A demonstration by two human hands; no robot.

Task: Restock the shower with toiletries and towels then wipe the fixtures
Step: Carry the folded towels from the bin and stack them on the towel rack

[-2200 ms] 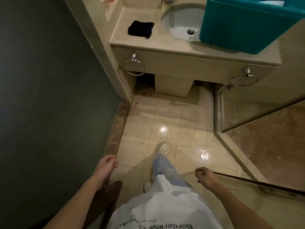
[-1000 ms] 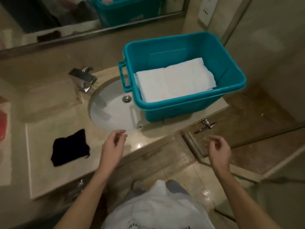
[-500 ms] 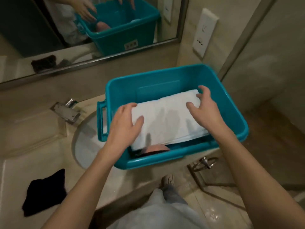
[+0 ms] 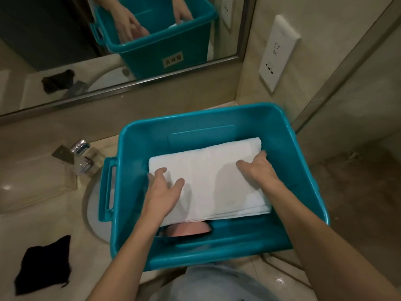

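Beige stone tabletop (image 4: 43,216): carries the teal plastic storage bin (image 4: 217,255), which sits partly over the white oval sink basin (image 4: 93,213); a black crumpled cloth (image 4: 43,266) lies at the near left, well apart from the bin.
Left hand (image 4: 161,196): fingers spread flat on the near left corner of the white folded towel (image 4: 208,179); whether they curl under its edge cannot be told.
Right hand (image 4: 259,168): fingers hooked over the towel's far right side, gripping it.
Towel location: inside the bin, resting on a pink rounded item (image 4: 188,229) that shows beneath its near edge.
Change: half a second ago both hands were only arriving over the towel; now they are seated on it.
Meaning: judged, the restocking stage is at its start, with the towel about to be lifted out.
Chrome angular faucet (image 4: 81,156): left of the bin, unwiped.
Wall mirror (image 4: 54,51): reflects bin and hands.
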